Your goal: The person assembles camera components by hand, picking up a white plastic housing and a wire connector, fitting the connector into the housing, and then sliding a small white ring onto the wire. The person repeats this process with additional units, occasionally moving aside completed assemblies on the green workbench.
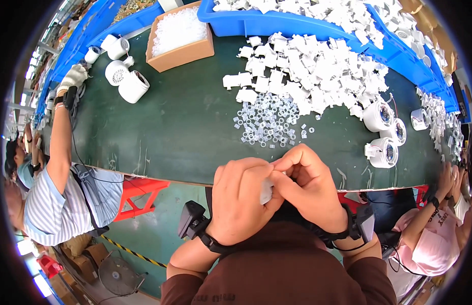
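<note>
At the table's front edge my two hands meet, their fingertips touching. My left hand (240, 195) is closed around a small translucent white plastic piece (266, 192), mostly covered by the fingers. My right hand (311, 185) has thumb and index finger drawn together in a pinch against the left fingertips; what sits in that pinch is hidden. Just beyond my hands lies a loose pile of small translucent plastic rings (269, 119). Behind the rings spreads a big heap of white plastic brackets (317, 71).
White round housings (383, 152) stand to the right, others (134, 86) at the left. A cardboard box (180, 58) of clear parts and blue bins (276, 23) line the back. Co-workers sit at both sides; one gloved hand (73, 77) reaches in on the left.
</note>
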Tool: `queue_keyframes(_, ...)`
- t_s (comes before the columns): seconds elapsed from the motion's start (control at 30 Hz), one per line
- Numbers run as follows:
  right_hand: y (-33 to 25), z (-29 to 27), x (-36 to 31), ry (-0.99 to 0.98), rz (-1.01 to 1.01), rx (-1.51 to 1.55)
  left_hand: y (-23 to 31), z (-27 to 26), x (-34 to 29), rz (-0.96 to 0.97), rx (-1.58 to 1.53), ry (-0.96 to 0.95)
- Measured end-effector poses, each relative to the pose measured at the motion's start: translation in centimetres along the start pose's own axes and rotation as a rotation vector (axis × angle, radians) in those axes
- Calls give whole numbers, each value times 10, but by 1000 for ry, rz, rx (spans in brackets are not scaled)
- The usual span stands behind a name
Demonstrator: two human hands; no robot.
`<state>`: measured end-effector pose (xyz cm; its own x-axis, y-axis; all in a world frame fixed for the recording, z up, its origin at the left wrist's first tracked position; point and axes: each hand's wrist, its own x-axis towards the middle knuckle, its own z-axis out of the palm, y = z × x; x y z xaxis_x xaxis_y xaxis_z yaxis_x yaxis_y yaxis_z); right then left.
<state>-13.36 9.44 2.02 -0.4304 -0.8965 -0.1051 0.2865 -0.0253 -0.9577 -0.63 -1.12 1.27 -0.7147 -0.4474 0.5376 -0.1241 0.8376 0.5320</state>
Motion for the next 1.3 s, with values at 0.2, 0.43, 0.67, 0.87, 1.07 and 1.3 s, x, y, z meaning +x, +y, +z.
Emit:
queue_keyframes(0.2, -5, -4, -5, -14, 30, 76, 0, 2, -5, 18, 5, 86)
queue_keyframes(0.43, 12, -2, -5, -18, -82, -91, -4, -7, 1, 42, -18, -5)
queue_keyframes(0.67, -15, -23, -20, 32, -410, -506, -49, -49, -4, 4, 469, -46)
queue_keyframes(0.87, -60, -102, -64, 797, -295, -1629, -62, -63, -9, -246, 649, 217)
queue_keyframes(1.07, -42, -114, -76, 653, -105, -1649, -14, -29, -8, -171, 332, 39)
queue_keyframes(1.3, -35, -87, -58, 558, -28, -959, 7, -11, -5, -88, -254, -227)
